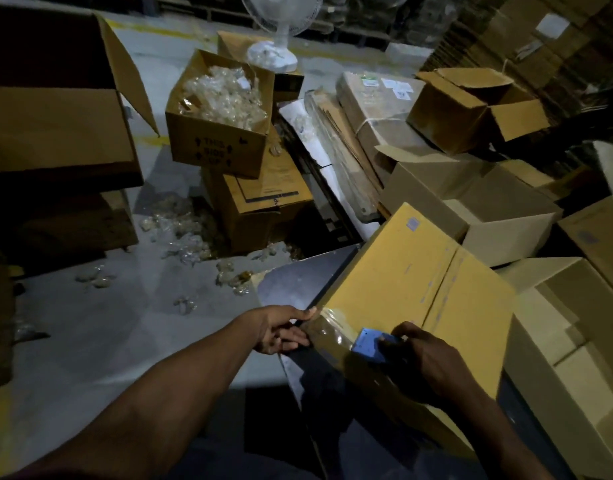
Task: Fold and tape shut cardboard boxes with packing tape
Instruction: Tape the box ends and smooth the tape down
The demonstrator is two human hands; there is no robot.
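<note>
The left forearm (pixel 166 386) reaches in from the bottom edge, nearest the camera. The left hand (pixel 281 332) holds the near corner of the closed cardboard box (pixel 402 282), thumb up on the top edge and fingers curled against the side, pressing down the end of a clear strip of tape (pixel 327 325). The right hand (pixel 419 358) grips a blue tape dispenser (pixel 369 342), fingers wrapped round it, its front edge on the tape at the box's near edge. The roll itself is hidden under that hand. The box sits tilted on a dark surface (pixel 291 275), whose kind is hard to make out in the dim light. Open boxes (pixel 558 320) crowd just beside it on the right.
</note>
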